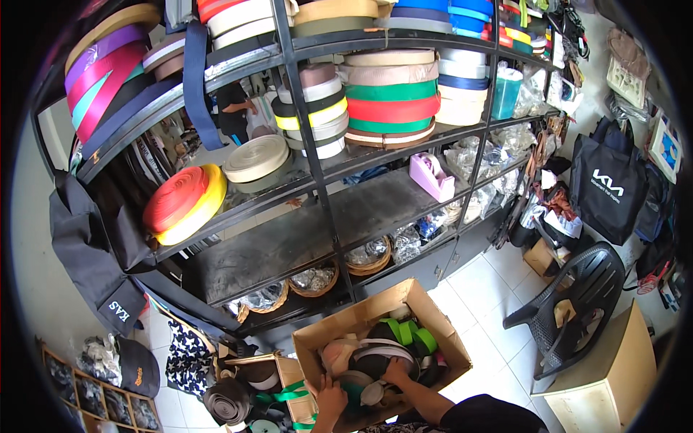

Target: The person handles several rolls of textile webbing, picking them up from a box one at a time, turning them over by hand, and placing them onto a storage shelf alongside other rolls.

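Note:
A brown cardboard box (453, 348) stands low in front of me, its flaps up, filled with rolls of webbing tape. My right hand (394, 370) reaches into it, fingers curled at the edge of a dark webbing roll (375, 359) with a pale rim. At the box's near left side is my left hand (330, 395), fingers apart beside the wall and the contents. Bright green webbing (408, 332) lies loosely coiled at the far right inside the box. A beige roll (338, 355) sits at the left. The lower contents are partly hidden by my hands and arms.
A black metal shelf (253, 263) holds stacked tape rolls (393, 101), a pink tape dispenser (432, 179) and wicker baskets (314, 280). Left of the box is a smaller open carton (290, 375) with rolls. A black plastic chair (567, 310) and a wooden cabinet (603, 368) stand right.

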The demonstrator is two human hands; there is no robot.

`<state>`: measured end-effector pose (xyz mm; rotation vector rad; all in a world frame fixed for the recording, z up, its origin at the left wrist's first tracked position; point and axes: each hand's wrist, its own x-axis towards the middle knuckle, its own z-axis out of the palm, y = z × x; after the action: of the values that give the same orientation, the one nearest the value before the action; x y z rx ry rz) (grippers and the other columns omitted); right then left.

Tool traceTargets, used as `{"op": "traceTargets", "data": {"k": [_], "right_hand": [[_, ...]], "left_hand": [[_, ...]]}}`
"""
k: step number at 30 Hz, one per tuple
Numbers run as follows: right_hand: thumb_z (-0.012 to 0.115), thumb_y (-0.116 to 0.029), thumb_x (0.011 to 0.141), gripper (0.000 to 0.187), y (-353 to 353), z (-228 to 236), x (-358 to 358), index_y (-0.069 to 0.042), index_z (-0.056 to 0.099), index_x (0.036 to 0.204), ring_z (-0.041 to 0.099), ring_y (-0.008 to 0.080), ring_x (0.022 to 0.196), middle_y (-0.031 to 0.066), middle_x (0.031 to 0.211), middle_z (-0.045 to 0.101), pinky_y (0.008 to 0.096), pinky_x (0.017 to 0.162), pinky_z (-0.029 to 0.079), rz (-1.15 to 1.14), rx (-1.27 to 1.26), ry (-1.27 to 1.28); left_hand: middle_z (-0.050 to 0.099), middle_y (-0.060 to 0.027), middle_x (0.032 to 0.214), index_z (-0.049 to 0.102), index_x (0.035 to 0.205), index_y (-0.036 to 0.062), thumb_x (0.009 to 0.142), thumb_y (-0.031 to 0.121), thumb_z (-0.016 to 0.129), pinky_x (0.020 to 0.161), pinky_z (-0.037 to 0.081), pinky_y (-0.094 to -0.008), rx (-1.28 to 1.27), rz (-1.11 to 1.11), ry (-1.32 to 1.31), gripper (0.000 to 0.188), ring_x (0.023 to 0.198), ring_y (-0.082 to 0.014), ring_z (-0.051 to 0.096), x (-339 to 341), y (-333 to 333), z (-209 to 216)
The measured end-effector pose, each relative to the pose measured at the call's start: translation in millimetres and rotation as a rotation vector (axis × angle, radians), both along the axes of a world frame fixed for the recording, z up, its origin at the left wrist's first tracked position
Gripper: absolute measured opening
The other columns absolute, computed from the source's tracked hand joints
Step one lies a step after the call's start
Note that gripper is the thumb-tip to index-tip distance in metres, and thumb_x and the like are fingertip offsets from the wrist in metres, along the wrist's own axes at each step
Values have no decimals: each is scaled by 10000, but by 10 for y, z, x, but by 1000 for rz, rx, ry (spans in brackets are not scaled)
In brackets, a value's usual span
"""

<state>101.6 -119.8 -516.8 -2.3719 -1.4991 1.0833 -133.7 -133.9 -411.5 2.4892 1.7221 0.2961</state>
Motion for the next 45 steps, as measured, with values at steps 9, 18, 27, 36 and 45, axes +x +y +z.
{"op": "traceTargets", "data": {"k": [9,18,27,36,45], "right_hand": [[810,-479,537,1144,263,9,77,139,253,1322,512,393,1148,311,1223,501,404,931,455,200,-251,214],[782,-439,575,528,155,182,-37,0,703,856,630,384,894,233,913,657,439,813,499,435,-53,20],[754,-335,560,437,846,2807,199,-24,679,858,650,323,732,195,780,660,395,701,517,789,371,3],[771,-208,619,422,760,4640,276,-2,676,974,618,164,708,118,799,673,290,671,483,850,595,361],[739,-193,785,429,582,4997,64,-71,614,1178,621,153,930,98,1036,662,276,805,484,686,1303,527]], "left_hand": [[521,-212,1224,646,899,22,720,223,591,998,32,-752,5,4,28,275,1237,-322,442,12,31,-28],[459,-212,1308,632,1022,40,781,228,566,1009,17,-729,-155,76,-64,313,1276,-310,392,86,22,293],[447,-238,1301,411,1300,1,682,192,769,1009,380,-426,-169,-201,-623,739,1211,-407,438,173,679,1428],[635,-93,1031,576,1136,-9,676,135,813,837,476,-288,-327,-354,-1163,537,946,-168,606,109,908,2755],[659,-90,964,607,1068,-66,733,101,772,798,488,-267,41,-254,-1817,410,849,-134,609,170,703,3340]]}}
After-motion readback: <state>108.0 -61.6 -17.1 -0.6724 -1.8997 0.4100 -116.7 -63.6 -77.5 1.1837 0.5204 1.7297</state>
